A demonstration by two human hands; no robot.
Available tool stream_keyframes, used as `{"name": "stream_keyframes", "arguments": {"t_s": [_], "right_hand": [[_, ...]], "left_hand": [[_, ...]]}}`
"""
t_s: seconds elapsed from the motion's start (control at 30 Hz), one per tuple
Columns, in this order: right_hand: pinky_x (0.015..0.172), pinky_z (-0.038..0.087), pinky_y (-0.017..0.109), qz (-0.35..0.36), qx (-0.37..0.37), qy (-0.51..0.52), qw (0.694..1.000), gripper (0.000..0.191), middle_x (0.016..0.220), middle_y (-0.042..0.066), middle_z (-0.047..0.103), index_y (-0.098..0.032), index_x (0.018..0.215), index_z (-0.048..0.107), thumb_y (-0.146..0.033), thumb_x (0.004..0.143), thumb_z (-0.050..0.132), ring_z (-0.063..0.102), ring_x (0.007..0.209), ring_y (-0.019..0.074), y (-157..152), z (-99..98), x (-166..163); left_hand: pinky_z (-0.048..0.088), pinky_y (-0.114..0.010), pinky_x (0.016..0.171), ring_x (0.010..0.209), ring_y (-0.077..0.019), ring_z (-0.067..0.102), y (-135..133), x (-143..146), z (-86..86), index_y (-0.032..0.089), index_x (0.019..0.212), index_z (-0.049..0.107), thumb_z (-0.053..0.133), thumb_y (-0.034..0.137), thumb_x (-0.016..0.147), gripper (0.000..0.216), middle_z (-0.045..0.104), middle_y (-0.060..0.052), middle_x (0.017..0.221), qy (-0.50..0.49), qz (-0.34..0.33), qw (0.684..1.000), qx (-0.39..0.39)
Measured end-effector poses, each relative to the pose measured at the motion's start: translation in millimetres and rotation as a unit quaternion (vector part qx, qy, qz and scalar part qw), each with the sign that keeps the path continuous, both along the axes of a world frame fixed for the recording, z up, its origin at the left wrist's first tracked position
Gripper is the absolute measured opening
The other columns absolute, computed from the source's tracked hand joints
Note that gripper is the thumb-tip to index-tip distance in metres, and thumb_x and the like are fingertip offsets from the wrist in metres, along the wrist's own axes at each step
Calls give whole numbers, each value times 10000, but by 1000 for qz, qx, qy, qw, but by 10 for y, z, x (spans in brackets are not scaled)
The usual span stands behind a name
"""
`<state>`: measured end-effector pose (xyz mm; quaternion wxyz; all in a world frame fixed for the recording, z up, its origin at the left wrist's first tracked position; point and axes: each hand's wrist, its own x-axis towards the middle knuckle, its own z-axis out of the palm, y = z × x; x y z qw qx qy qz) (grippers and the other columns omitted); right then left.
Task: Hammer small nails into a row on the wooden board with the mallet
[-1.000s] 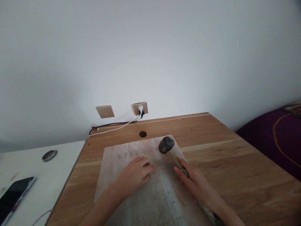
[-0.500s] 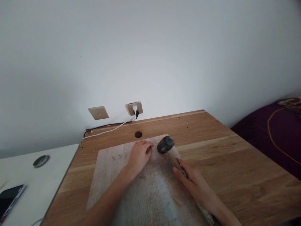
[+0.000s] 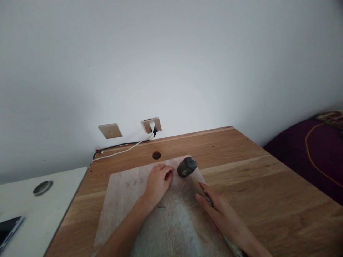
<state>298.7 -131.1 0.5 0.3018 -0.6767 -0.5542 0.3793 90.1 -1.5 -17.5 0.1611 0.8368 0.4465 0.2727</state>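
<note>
My right hand is wrapped round the wooden handle of a mallet with a dark, rounded head. The mallet's head is over the far right part of a worn, pale board. Just left of the head, my left hand rests on the board with thumb and fingertips pinched together. Whatever is between those fingertips is too small to make out. A short, thin metal piece, like a nail, lies on the board near my left wrist. Several small dark marks or nail heads dot the board left of that hand.
Under the board is a wooden table against a white wall. A round cable hole lies behind the board. Cables run to a wall socket. At left, a white desk bears a phone-like device. Purple fabric is at right.
The view has shifted slightly, so the board and table sit a little lower and further left. Both hands keep nearly the same pose, with the mallet still beside the left fingertips.
</note>
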Motion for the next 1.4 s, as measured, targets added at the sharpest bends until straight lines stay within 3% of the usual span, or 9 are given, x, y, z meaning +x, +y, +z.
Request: {"name": "stream_keyframes", "arguments": {"t_s": [0.2,0.37,0.6,0.8,0.93,1.03,1.13,1.27,1.4], "right_hand": [[695,586,386,9,6,-11,1000,572,858,88,779,-194,1406,633,-566,1005,465,762,862,319,39,26,-13],[967,545,452,41,37,-40,998,545,1168,145,773,-171,1403,619,-515,1012,455,706,1146,342,90,36,-39],[1098,473,470,92,37,-72,992,551,1361,165,693,-156,1456,555,-489,1036,431,626,1297,321,112,47,-106],[1003,530,451,115,33,-68,990,517,1195,137,754,-184,1412,588,-485,1034,404,696,1164,312,126,98,-125],[953,544,477,80,51,-66,993,523,1152,134,765,-188,1366,634,-523,1006,452,709,1110,339,122,62,-73],[821,581,434,42,56,-45,997,523,975,107,789,-205,1335,671,-549,979,502,740,999,347,92,78,-11],[659,572,374,31,46,-19,998,526,731,62,748,-201,1305,692,-563,974,504,752,799,325,57,141,57],[636,560,357,17,45,0,999,535,662,43,716,-193,1280,701,-576,970,491,744,749,315,12,184,153],[487,500,327,-3,11,13,1000,616,590,14,677,-179,1382,631,-606,969,465,648,491,254,-41,138,231]], "left_hand": [[536,-378,896,959,-227,686,14,20,3,224,998,762,669,81,901,196,753,-43,954,-23,4,999,-22],[549,-365,875,885,-206,710,41,13,-37,209,1349,616,688,31,856,528,771,-18,927,-39,27,998,-52],[555,-410,915,935,-226,709,38,-6,-55,201,1489,458,649,7,835,709,766,-36,978,-37,32,997,-51],[492,-485,1096,1289,-274,591,-183,-254,220,217,1424,490,638,48,847,620,615,-124,1366,-18,-7,1000,-11],[566,-470,987,1119,-283,673,-570,-502,384,176,1201,632,611,81,901,316,711,-105,1184,166,-115,976,86],[596,-423,894,1025,-282,718,-847,-577,336,138,1213,643,601,66,910,314,759,-120,1129,289,-161,928,173],[591,-382,842,922,-264,736,-969,-553,242,106,1208,661,597,63,920,298,780,-122,1007,315,-182,902,232],[575,-403,867,872,-247,725,-801,-390,226,157,1169,691,611,58,927,274,764,-66,918,212,-183,945,171],[567,-356,846,910,-205,714,-368,-58,222,232,1040,728,624,61,931,228,771,-16,961,79,-79,991,73]]}}
